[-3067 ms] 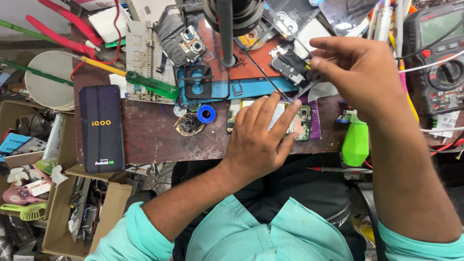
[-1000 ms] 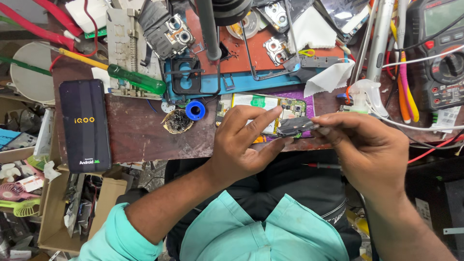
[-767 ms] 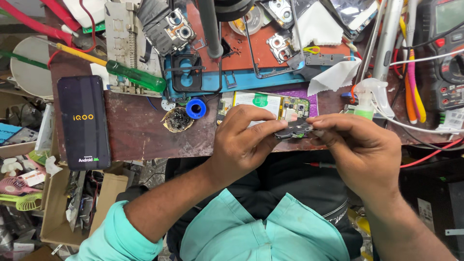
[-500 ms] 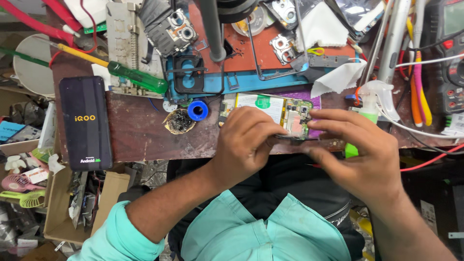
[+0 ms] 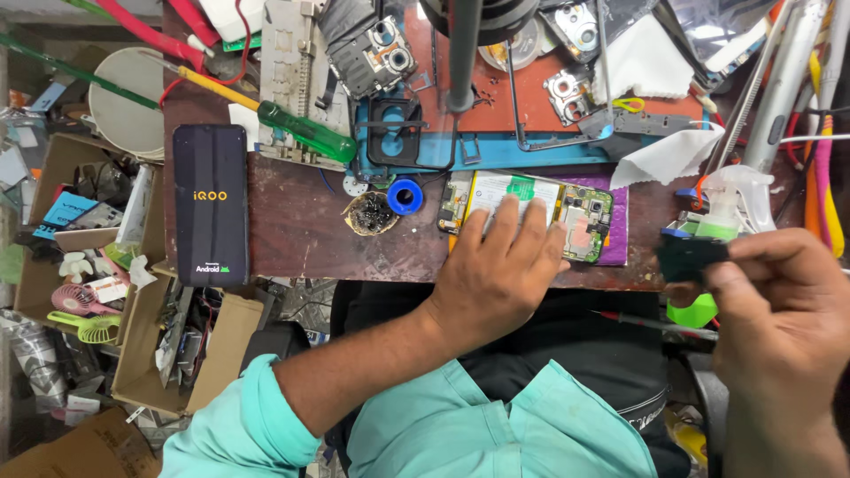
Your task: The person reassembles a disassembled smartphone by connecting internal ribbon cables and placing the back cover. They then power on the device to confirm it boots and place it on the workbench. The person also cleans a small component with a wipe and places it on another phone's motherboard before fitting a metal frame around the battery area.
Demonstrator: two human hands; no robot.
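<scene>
opened phone (image 5: 567, 212) partly hidden by left hand (image 5: 500, 270)

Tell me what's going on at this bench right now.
A person in a teal shirt sits at a cluttered wooden bench over an opened phone with its circuit boards exposed. The left hand lies flat on the phone, fingers spread over it. The right hand is off to the side by a green spray bottle, pinching a small dark part. A second phone with a lit screen lies on the bench's far left, and a green-handled screwdriver lies behind.
</scene>
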